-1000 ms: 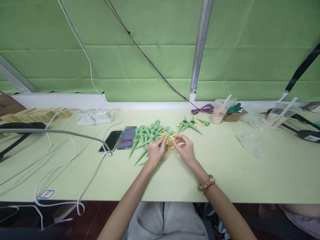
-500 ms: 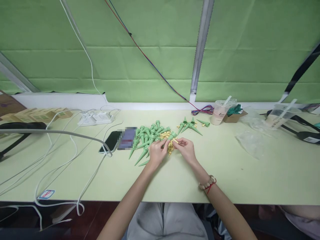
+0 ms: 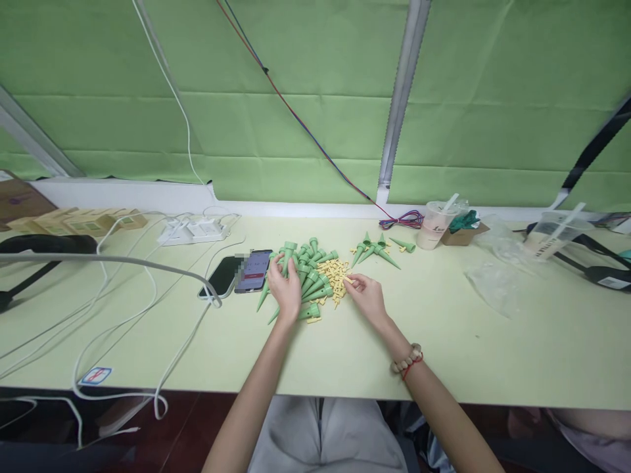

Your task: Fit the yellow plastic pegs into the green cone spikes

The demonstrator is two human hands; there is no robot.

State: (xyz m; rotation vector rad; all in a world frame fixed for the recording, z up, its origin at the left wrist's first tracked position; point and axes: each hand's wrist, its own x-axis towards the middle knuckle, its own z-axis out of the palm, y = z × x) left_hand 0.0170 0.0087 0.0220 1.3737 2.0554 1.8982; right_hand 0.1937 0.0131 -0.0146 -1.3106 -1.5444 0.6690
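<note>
My left hand (image 3: 286,290) is over the pile of green plastic spikes (image 3: 310,286), its fingers and thumb closed around one green spike (image 3: 290,247) whose wide capped end points up. Part of that spike is hidden by the hand. To the right of the pile, my right hand (image 3: 367,297) pinches a small yellow plastic piece (image 3: 349,280) between thumb and fingertips. Between the hands lies a heap of small yellow pieces (image 3: 336,272). Farther back on the right, several green spikes (image 3: 377,249) lie in a separate group, with yellow pieces showing among them.
Two phones, one dark (image 3: 223,276) and one with a lit screen (image 3: 254,270), lie left of the pile. White cables (image 3: 152,289) run from a power strip (image 3: 193,230). Plastic cups (image 3: 434,226), a small cardboard box (image 3: 463,235) and clear bags (image 3: 493,286) stand or lie at right.
My left hand has moved left, away from my right hand, onto the green spike pile. My right hand stays nearly in place with a yellow piece. The view has shifted slightly.
</note>
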